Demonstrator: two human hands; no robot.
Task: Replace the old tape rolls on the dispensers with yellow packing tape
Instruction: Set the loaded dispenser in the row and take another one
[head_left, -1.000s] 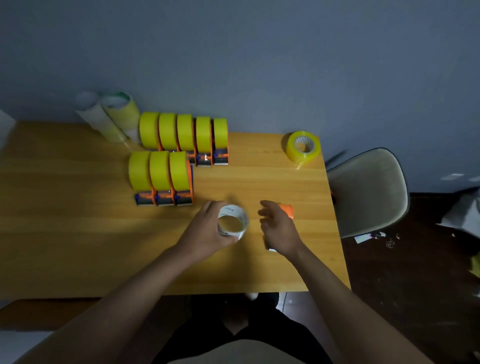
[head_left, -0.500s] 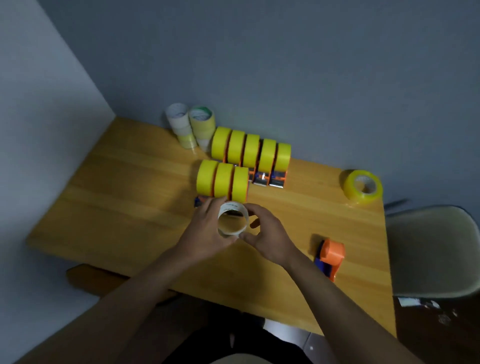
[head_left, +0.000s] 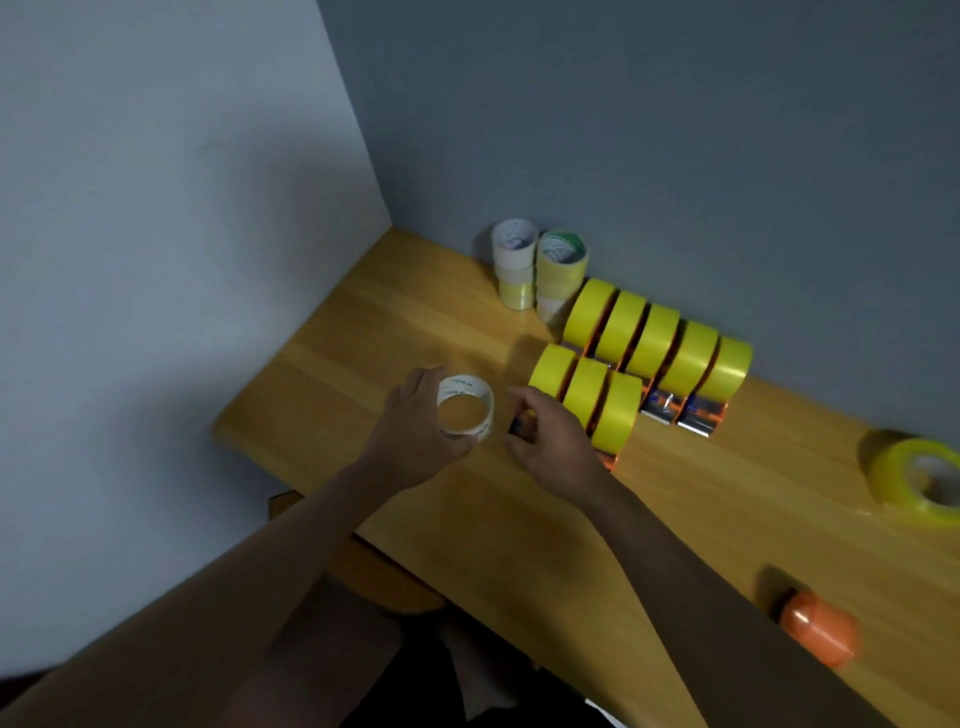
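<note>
My left hand (head_left: 415, 441) grips an old, nearly empty white tape roll (head_left: 465, 408) above the wooden table (head_left: 519, 519). My right hand (head_left: 550, 441) hovers just right of the roll with fingers loosely curled, holding nothing that I can see. Two rows of dispensers loaded with yellow tape (head_left: 657, 343) stand behind my right hand, the nearer row (head_left: 587, 389) partly hidden by it. A loose yellow tape roll (head_left: 919, 480) lies flat at the far right. An empty orange dispenser (head_left: 818, 631) sits near the table's front right.
Two stacks of old tape rolls (head_left: 540, 270) stand at the back against the grey wall. A pale wall meets the table's left edge. A wooden bench or stool (head_left: 374, 571) shows under the table's front edge.
My view has swung left and both hands have moved left with the white roll toward the table's left end. The orange dispenser now lies far to the right of my hands.
</note>
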